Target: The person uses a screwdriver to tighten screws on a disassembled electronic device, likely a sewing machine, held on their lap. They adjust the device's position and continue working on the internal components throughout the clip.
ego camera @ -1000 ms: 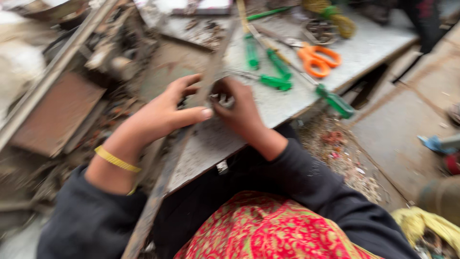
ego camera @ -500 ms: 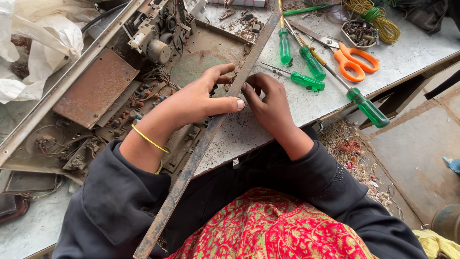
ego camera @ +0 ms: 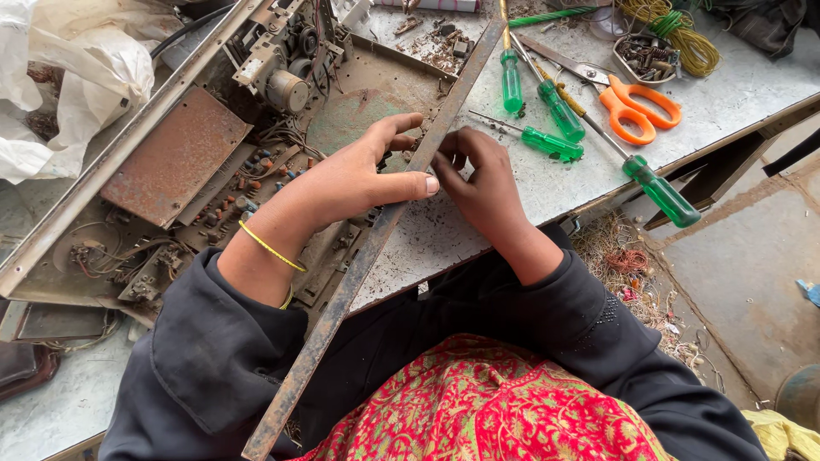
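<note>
The view has steadied: left hand (ego camera: pixel 359 179) and right hand (ego camera: pixel 483 183) still pinch the rusty metal strip (ego camera: pixel 376 239), grips closed on it, on the worktop (ego camera: pixel 735 94).

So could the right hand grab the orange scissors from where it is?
Probably yes. The right hand rests by the rusty metal strip, and only green screwdrivers lie flat on the table between it and the orange scissors.

Dark pushed-up sleeves (ego camera: pixel 213 341), a thin yellow bangle (ego camera: pixel 270 248) on the left wrist, red patterned cloth (ego camera: pixel 487 410) over the lap.
</note>
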